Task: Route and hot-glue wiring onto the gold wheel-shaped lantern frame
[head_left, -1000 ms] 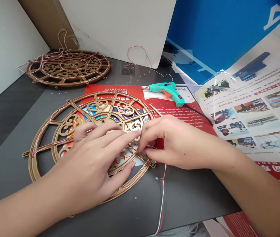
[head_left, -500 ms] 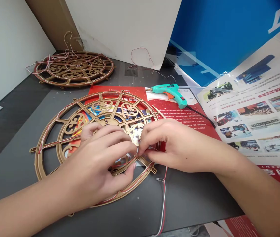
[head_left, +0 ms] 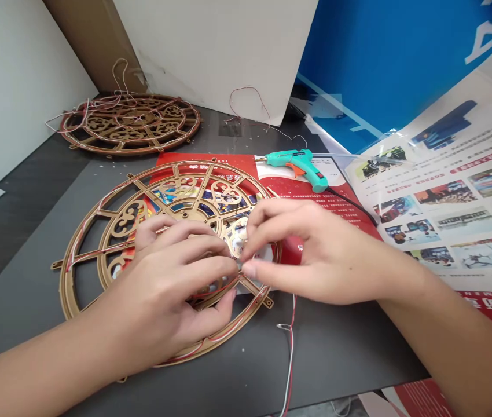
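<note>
A round golden-brown openwork frame (head_left: 69, 289) lies on the grey mat, with red and white wires running in its rims and spokes. My left hand (head_left: 180, 278) rests over its lower middle, fingers curved and thumb apart, fingertips at the inner ring. My right hand (head_left: 289, 249) is at the frame's right side, thumb and index finger pinched beside the left fingertips. What the pinch holds is too small to make out. Below my right hand, a red and white wire (head_left: 290, 365) with a small clear LED (head_left: 283, 326) hangs toward the front edge.
A second wired round frame (head_left: 131, 147) lies at the back left. A teal glue gun (head_left: 293, 162) rests on a red printed sheet (head_left: 350, 214). Loose thin wire (head_left: 267, 110) lies behind it; a picture leaflet (head_left: 437, 231) is at right.
My right thumb has moved left and up to the index fingertip, near the left fingertips. The hanging wire and its LED have shifted slightly right and down.
</note>
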Tool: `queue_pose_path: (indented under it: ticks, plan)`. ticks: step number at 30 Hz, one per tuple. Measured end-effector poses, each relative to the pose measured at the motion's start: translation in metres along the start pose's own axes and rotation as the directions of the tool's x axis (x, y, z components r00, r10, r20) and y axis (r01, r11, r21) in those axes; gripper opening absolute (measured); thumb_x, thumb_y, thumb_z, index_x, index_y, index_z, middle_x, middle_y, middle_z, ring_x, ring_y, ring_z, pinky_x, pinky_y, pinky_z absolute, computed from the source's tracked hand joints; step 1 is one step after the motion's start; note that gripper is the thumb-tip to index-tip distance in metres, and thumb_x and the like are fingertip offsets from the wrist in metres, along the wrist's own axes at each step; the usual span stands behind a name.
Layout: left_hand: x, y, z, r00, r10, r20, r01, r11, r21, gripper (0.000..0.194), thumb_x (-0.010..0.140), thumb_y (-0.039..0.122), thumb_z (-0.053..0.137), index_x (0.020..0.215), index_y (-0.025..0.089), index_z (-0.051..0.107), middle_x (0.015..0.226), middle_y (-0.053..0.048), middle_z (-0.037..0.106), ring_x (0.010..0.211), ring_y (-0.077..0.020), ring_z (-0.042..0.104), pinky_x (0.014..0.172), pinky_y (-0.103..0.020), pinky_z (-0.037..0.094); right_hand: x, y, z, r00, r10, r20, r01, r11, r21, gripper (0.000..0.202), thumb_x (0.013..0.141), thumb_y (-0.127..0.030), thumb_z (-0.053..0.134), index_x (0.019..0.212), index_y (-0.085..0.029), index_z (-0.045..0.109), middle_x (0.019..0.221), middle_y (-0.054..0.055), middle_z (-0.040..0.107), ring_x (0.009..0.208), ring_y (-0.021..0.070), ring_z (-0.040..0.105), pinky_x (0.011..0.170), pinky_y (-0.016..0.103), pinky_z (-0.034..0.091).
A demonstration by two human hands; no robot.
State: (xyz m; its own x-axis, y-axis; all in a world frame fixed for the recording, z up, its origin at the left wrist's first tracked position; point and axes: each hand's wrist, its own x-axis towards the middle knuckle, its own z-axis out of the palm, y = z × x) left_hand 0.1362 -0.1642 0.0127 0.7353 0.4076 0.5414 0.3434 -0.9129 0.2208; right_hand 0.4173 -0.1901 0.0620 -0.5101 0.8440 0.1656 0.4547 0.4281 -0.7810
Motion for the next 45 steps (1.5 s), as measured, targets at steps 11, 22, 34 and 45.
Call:
queue_pose_path:
  ticks: [11,22,34,45]
  plan:
    - [-0.004,-0.006,0.002,1.0,-0.02,0.003,0.02,1.0,-0.02,0.018,0.12,0.028,0.071,0.105,0.032,0.081,0.106,0.009,0.091,0.109,-0.0223,0.083,0.113,-0.049,0.038,0.009,0.056,-0.051,0.592,0.424,-0.686,-0.752,0.596,-0.28,0.029,0.102,-0.03,0.09,0.091,-0.03,0.064,0.1,0.009,0.081,0.091,0.0345,0.074,0.081,0.049,0.054]
    - [-0.006,-0.005,0.003,1.0,-0.024,-0.01,0.024,1.0,-0.015,0.016,0.117,0.029,0.072,0.105,0.033,0.081,0.108,0.008,0.092,0.109,-0.0244,0.08,0.115,-0.05,0.037,0.011,0.119,-0.05,0.675,0.351,-0.649,-0.688,0.617,-0.382,0.019,0.116,-0.03,0.072,0.128,-0.021,0.083,0.149,0.027,0.087,0.144,0.0547,0.082,0.126,0.073,0.066]
    - [-0.004,-0.005,0.004,1.0,-0.022,0.01,0.022,0.999,-0.029,0.016,0.117,0.026,0.073,0.106,0.033,0.082,0.108,0.007,0.091,0.107,-0.0235,0.081,0.11,-0.049,0.04,0.013,0.106,-0.044,0.658,0.278,-0.7,-0.512,0.846,-0.146,0.049,0.113,-0.019,0.061,0.159,-0.031,0.073,0.147,0.011,0.089,0.133,0.0399,0.088,0.118,0.06,0.072]
    - [-0.008,-0.007,0.001,0.998,-0.036,0.053,0.039,0.997,-0.063,0.009,0.119,0.027,0.07,0.117,0.033,0.076,0.114,0.009,0.09,0.11,-0.0196,0.084,0.116,-0.046,0.04,0.018,0.094,-0.034,0.68,0.19,-0.709,-0.448,0.872,-0.196,0.023,0.101,-0.038,0.089,0.113,-0.03,0.072,0.12,0.011,0.086,0.117,0.0426,0.083,0.116,0.07,0.07]
